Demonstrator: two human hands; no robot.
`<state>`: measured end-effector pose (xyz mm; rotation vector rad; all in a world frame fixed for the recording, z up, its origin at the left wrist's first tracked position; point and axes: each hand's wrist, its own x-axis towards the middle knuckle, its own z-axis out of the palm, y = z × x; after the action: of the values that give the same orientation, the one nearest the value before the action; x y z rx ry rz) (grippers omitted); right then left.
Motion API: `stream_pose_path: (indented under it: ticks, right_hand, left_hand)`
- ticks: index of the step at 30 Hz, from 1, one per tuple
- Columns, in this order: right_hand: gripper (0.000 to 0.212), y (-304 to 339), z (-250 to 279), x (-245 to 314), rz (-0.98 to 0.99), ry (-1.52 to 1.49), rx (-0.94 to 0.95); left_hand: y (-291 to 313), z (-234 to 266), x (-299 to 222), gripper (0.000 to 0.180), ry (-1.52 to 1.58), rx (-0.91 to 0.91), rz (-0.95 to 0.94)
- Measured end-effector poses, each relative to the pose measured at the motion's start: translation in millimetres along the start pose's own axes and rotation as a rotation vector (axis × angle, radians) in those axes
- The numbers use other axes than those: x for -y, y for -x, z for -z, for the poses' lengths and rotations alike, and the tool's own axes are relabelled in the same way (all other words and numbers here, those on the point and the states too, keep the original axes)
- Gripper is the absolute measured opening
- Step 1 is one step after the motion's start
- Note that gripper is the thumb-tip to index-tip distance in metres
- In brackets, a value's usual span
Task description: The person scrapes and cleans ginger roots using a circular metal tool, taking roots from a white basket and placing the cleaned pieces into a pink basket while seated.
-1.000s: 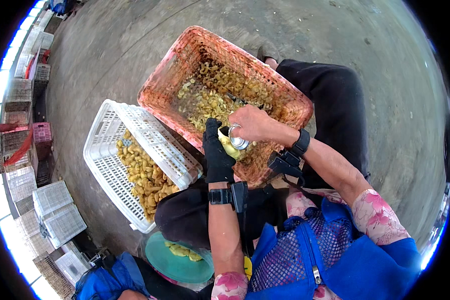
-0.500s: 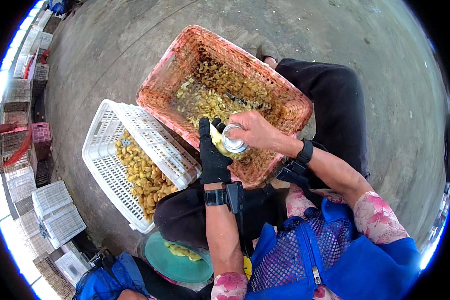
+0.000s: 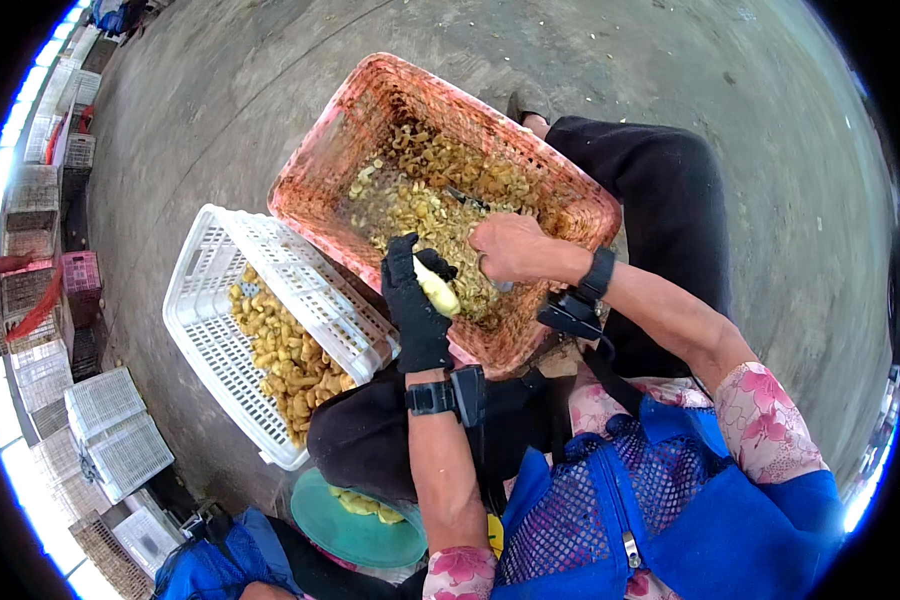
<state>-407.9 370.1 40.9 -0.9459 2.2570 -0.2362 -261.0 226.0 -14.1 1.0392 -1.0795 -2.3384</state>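
Note:
My left hand (image 3: 415, 318), in a black glove, is closed around a pale, peeled piece of ginger (image 3: 437, 292) above the near side of a pink plastic crate (image 3: 315, 150). Just right of it, my bare right hand (image 3: 518, 248) is closed on a silvery round metal tool (image 3: 503, 286), mostly hidden under the fingers. Tool and ginger are apart. Inside the crate lie many yellowish scraps and peelings (image 3: 420, 212), with a dark slender object (image 3: 467, 198) among them. Brown staining covers the crate's walls.
A tilted white plastic basket (image 3: 205, 320) holds unpeeled ginger (image 3: 288, 355) at the left. Below it, a green bowl (image 3: 345, 530) contains pale pieces. Another person's blue garment (image 3: 225, 560) shows at the lower left. Stacked crates (image 3: 120, 430) line the far left; my dark-trousered leg (image 3: 670, 200) flanks the crate.
My right hand has moved off the ginger, slightly right, and turned over so the metal tool is mostly covered. The left hand has shifted slightly left, still holding the ginger.

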Motion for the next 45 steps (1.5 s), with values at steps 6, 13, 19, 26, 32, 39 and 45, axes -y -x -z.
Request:
stream_pose_path:
  ticks: [6, 13, 19, 26, 32, 39, 45]
  right_hand:
    - [0.03, 29.5, -1.1, -27.5, 0.381, -0.392, -0.233]
    - [0.023, 61.7, -17.2, -2.3, 0.316, -0.89, -0.286]
    - [0.021, 78.2, -15.3, 9.6, 0.299, -0.906, -0.402]
    - [0.024, 60.2, -37.9, 10.1, 0.298, -0.808, -0.438]
    - [0.03, 59.1, -77.5, -17.5, 0.161, -0.67, -0.355]
    - [0.031, 56.6, -41.4, 14.5, 0.202, -1.029, -0.343]
    - [0.027, 65.1, -43.8, 19.1, 0.008, -1.221, -0.243]
  left_hand:
    - [14.0, -30.2, -31.1, 0.071, -0.059, 0.244, -0.016]
    - [17.6, -36.8, -32.4, 0.063, -0.073, 0.204, -0.092]
    - [8.0, -24.9, -21.4, 0.047, 0.116, 0.104, 0.03]
    - [1.9, -20.1, -10.7, 0.04, 0.052, -0.075, -0.101]
    - [-7.9, 8.1, -12.7, 0.039, 0.286, -0.071, -0.036]
    - [-13.6, 20.5, -9.2, 0.043, 0.278, 0.045, -0.069]
    - [2.1, -14.5, -21.9, 0.07, 0.303, -0.02, -0.038]
